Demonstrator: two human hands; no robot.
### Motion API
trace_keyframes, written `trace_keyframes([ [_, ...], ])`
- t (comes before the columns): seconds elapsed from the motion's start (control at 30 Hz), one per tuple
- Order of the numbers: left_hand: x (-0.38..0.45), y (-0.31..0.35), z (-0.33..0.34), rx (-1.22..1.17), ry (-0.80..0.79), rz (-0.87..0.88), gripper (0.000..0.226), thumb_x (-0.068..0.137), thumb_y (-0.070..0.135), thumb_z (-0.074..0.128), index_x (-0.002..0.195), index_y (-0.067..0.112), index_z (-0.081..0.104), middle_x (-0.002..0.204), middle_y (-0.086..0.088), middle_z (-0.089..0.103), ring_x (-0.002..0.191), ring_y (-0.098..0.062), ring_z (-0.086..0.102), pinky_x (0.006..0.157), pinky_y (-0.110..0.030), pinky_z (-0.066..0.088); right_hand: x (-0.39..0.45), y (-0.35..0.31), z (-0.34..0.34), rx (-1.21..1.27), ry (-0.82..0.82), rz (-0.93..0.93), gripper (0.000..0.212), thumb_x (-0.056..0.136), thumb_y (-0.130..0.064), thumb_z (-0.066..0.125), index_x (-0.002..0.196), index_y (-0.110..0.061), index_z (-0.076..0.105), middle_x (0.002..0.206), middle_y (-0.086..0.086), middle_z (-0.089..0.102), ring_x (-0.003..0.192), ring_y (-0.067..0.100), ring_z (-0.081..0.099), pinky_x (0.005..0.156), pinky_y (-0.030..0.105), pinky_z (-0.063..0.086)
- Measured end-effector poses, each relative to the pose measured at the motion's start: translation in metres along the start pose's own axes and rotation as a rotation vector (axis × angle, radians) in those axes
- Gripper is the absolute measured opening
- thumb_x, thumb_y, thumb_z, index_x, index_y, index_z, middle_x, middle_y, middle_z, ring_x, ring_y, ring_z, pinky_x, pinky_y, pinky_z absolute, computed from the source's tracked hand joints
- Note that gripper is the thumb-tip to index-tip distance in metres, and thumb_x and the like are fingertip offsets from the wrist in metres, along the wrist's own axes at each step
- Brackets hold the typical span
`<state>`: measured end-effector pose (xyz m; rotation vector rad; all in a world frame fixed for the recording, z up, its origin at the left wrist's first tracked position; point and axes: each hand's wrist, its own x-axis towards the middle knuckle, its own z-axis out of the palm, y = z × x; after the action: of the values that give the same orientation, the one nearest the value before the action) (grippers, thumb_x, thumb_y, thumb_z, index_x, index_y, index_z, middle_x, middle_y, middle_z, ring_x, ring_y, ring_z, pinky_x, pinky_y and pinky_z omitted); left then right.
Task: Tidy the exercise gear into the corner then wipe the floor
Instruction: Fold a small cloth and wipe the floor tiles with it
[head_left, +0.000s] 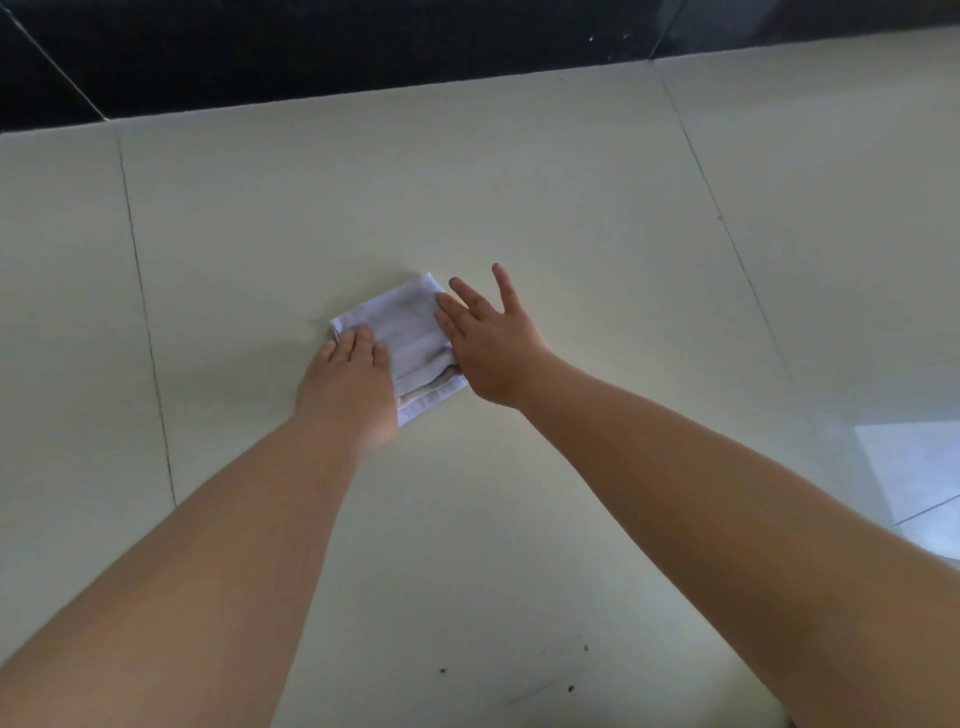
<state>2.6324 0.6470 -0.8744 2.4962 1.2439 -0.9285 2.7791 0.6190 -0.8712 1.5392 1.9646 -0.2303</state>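
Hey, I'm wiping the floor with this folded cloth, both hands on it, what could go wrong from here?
The cloth is folded in loose layers, so it may bunch or unfold as you push. Your right hand only touches its edge with spread fingers, so it could slide off onto the floor. The dark specks lie near you, behind the cloth, and might get missed.

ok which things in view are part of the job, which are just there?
Job: folded white cloth, left hand and right hand flat on it, cream tiled floor.
Just there: dark wall base, dark specks on the near floor.
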Motion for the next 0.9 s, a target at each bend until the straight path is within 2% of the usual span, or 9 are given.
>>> trace_keyframes([
  [0.13, 0.034, 0.027, -0.029, -0.059, 0.029, -0.042, 0.061, 0.100, 0.028, 0.035, 0.150, 0.004, 0.010, 0.159, -0.015, 0.004, 0.149, -0.024, 0.005, 0.119, -0.031, 0.009, 0.015, 0.056, 0.011, 0.000, 0.076, 0.004, 0.059, 0.100, -0.035, 0.029, 0.150, -0.011, 0.009, 0.160, 0.002, 0.003, 0.148, 0.022, -0.006, 0.114, 0.055, -0.010],
  [0.27, 0.076, 0.081, -0.062, -0.070, 0.077, -0.054, 0.061, 0.100, 0.027, 0.034, 0.150, 0.002, 0.008, 0.159, -0.015, 0.002, 0.149, -0.024, 0.004, 0.118, -0.032, 0.012, 0.012, 0.122, 0.035, 0.044, 0.070, 0.066, 0.058, 0.100, -0.037, 0.029, 0.150, -0.013, 0.011, 0.160, 0.000, 0.003, 0.148, 0.020, -0.007, 0.115, 0.054, -0.011],
  [0.57, 0.141, 0.240, -0.120, -0.162, 0.169, 0.114, 0.057, 0.101, 0.028, 0.028, 0.150, 0.006, 0.010, 0.160, -0.010, 0.003, 0.149, -0.022, 0.003, 0.119, -0.033, 0.010, -0.046, 0.268, 0.123, 0.136, -0.035, 0.346, 0.057, 0.099, -0.026, 0.028, 0.151, -0.016, 0.007, 0.160, -0.006, 0.003, 0.148, 0.017, -0.006, 0.115, 0.055, -0.009],
  [0.7, 0.139, 0.268, -0.118, -0.150, 0.152, 0.211, 0.058, 0.099, 0.025, 0.033, 0.149, 0.006, 0.013, 0.160, -0.009, 0.003, 0.149, -0.021, 0.001, 0.119, -0.033, 0.010, -0.075, 0.271, 0.151, 0.304, -0.039, 0.464, 0.056, 0.099, -0.021, 0.027, 0.151, -0.016, 0.006, 0.160, -0.006, 0.003, 0.148, 0.018, -0.008, 0.115, 0.054, -0.009],
  [0.9, 0.085, 0.228, -0.076, -0.067, 0.103, 0.286, 0.060, 0.096, 0.027, 0.030, 0.150, 0.006, 0.014, 0.161, -0.008, 0.001, 0.150, -0.020, 0.001, 0.120, -0.035, 0.003, -0.108, 0.181, 0.154, 0.576, 0.054, 0.507, 0.056, 0.099, -0.017, 0.027, 0.151, -0.013, 0.004, 0.160, -0.003, 0.002, 0.148, 0.020, -0.008, 0.114, 0.054, -0.012],
])
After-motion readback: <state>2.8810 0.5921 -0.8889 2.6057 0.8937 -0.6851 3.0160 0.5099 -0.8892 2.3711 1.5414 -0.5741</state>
